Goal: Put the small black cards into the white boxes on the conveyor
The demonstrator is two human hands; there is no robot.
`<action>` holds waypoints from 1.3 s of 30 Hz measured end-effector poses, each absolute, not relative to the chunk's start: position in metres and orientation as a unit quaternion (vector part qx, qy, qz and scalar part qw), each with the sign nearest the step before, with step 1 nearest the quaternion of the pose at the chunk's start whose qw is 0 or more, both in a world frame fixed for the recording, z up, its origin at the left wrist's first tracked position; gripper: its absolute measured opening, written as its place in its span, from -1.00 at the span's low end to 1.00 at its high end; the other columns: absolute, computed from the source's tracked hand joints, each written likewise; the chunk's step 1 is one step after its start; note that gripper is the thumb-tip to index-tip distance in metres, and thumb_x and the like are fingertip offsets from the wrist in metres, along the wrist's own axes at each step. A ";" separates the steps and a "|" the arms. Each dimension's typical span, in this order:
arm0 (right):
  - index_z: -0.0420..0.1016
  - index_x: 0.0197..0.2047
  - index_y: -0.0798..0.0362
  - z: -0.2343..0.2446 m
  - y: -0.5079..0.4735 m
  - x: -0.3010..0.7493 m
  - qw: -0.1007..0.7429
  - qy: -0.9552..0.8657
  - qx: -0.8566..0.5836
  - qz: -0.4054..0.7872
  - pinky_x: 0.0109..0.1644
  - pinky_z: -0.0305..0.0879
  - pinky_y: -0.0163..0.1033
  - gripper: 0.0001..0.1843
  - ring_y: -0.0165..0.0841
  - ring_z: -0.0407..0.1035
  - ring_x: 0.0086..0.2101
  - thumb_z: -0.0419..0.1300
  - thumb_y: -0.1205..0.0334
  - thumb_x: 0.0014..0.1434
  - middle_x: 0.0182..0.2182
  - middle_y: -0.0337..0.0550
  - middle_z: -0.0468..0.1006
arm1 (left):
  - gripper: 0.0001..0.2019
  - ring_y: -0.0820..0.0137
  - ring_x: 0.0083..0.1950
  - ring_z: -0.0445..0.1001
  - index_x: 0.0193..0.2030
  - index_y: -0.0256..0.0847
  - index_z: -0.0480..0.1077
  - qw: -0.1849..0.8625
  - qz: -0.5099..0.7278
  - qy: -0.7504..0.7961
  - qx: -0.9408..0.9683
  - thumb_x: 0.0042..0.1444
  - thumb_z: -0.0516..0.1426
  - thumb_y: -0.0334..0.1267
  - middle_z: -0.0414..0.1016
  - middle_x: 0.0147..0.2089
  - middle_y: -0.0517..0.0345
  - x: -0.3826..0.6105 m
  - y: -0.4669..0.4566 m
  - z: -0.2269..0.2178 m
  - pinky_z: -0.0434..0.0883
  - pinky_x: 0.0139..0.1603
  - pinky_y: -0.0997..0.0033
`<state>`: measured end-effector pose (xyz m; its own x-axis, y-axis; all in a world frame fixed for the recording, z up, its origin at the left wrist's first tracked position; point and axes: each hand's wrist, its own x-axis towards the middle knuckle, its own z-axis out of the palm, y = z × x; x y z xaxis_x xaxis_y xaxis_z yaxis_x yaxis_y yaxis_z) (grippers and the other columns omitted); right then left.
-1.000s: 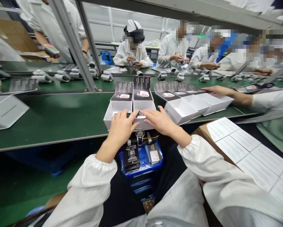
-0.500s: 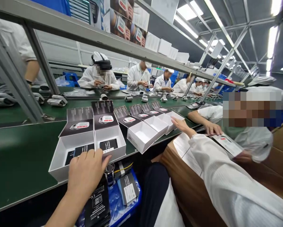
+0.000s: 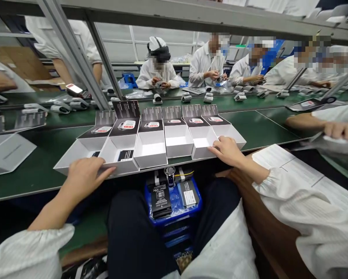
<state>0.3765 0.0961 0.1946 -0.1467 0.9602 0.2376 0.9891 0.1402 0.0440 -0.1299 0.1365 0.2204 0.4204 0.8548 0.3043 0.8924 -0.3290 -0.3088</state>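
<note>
Several white boxes with open black printed lids stand in a row along the bench's front edge. My left hand (image 3: 85, 176) is hooked over the front wall of the leftmost box (image 3: 65, 164), its thumb stretched along the front of the second box (image 3: 133, 164). A black booklet or packet (image 3: 126, 155) lies inside that second box; a dark piece (image 3: 96, 154) shows in the leftmost one. At the row's right end, my right hand (image 3: 228, 151) grips the front walls where the fifth box (image 3: 201, 149) meets the last box (image 3: 240, 140). The middle boxes look empty inside.
Below the bench, a blue crate (image 3: 174, 219) holds black booklets (image 3: 161, 199) and a labelled dark pack (image 3: 188, 193). Another white box (image 3: 9, 153) stands at left. Cuffed monitors (image 3: 240, 97) line the belt behind. A co-worker's hand (image 3: 340, 130) is at right, near a carton (image 3: 301, 174).
The camera has turned left. The right-hand boxes have closed up into a tighter, straighter row. My right hand, flat at the row's end before, now bends over the front walls.
</note>
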 end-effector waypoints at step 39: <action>0.58 -0.28 0.10 0.066 0.016 0.266 -0.001 -0.845 -0.520 0.123 -0.05 0.32 -0.27 -0.84 -0.29 0.50 -0.22 0.19 0.30 0.32 -0.27 -0.10 0.62 | -0.57 0.26 -0.02 0.47 0.07 -0.23 0.46 -0.009 -0.294 -0.388 -0.873 0.21 -0.09 -0.58 0.54 -0.10 -0.05 -0.013 -0.003 0.064 0.51 -0.02 0.23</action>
<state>0.2660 0.0165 0.0664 -0.4595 0.8786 -0.1299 0.8793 0.4295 -0.2057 -0.0135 -0.0029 0.0644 0.5254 0.6838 0.5063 0.6728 -0.6982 0.2446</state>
